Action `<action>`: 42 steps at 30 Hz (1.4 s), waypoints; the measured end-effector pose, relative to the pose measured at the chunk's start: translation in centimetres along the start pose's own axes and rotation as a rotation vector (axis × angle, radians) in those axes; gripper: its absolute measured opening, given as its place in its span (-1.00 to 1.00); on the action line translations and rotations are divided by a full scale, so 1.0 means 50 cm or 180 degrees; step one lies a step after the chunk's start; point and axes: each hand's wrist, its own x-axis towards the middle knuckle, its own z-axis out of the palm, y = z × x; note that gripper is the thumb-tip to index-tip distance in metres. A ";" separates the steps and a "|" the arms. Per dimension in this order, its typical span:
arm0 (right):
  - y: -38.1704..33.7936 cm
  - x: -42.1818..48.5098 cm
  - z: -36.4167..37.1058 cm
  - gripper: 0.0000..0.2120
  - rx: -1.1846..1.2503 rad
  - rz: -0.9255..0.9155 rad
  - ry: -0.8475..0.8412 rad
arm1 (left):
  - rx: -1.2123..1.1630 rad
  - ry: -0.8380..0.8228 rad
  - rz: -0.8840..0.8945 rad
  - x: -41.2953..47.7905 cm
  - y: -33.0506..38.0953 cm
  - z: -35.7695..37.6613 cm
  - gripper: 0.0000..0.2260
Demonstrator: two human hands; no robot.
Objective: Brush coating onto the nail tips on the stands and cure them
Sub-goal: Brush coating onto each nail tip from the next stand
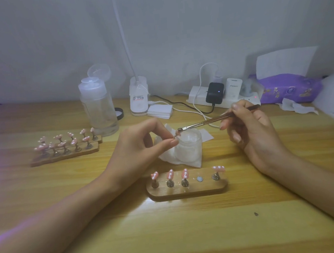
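Wood-grain table [171,237] carries both forearms, which come in from the lower corners and angle toward the middle. The left hand [141,144] is raised on its wrist, thumb and forefinger pressed together on a small pinkish piece [176,134] too small to make out clearly; the other fingers curl loosely behind. The right hand [251,135] is tilted palm-inward and holds a thin brush [212,120] pen-fashion between thumb and fingertips, the handle sloping up to the right. Its bristle end meets the pinched piece, just above the mouth of a small clear jar [190,148] sitting on a white tissue [185,162].

Just in front of the jar, between the wrists, lies a wooden stand [188,191] with four pink nail tips [185,173] on pegs and one bare pale disc [200,179]. Two more stands [63,155] full of tips sit well apart to the left, near a clear bottle [99,110]. A power strip [220,96] with chargers lines the back edge by the wall. Bare wood stretches from the near stand to the table's front edge
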 end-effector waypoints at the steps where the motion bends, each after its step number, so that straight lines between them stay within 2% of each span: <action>1: 0.000 -0.001 0.002 -0.79 -0.0047 -0.0013 -0.0061 | 0.0002 0.0000 0.0005 0.000 0.000 0.000 -0.87; 6: 0.000 0.000 -0.002 -0.75 0.0004 0.0089 0.0145 | -0.0008 -0.0014 -0.0019 0.001 0.002 0.000 -0.87; 10: 0.000 -0.001 -0.001 -0.79 -0.0057 0.0025 -0.0004 | -0.0029 -0.0019 -0.0021 0.000 0.002 0.000 -0.87; 14: 0.003 0.001 -0.001 -0.70 -0.0120 0.0115 0.0178 | -0.0026 -0.0021 -0.0009 0.000 0.004 0.001 -0.87; 19: 0.000 -0.002 -0.001 -0.82 -0.0040 0.0000 -0.0039 | -0.0006 -0.0016 0.0029 0.000 0.004 0.000 -0.87; 23: 0.003 0.001 -0.002 -0.73 -0.0110 0.0098 0.0122 | 0.0001 -0.0001 0.0005 -0.001 0.003 0.001 -0.86; 28: 0.000 -0.002 0.001 -0.79 -0.0087 -0.0023 -0.0024 | 0.0001 -0.0009 0.0019 -0.002 0.004 0.000 -0.86; 33: 0.002 0.000 -0.001 -0.74 -0.0087 0.0091 0.0189 | -0.0001 -0.0018 -0.0013 -0.002 0.003 0.001 -0.85; 38: 0.002 -0.001 -0.001 -0.78 -0.0117 -0.0015 -0.0036 | -0.0012 -0.0025 -0.0011 -0.001 0.002 0.000 -0.86; 42: 0.004 0.002 -0.003 -0.73 -0.0065 0.0093 0.0178 | -0.0006 -0.0021 -0.0019 0.000 0.003 0.002 -0.86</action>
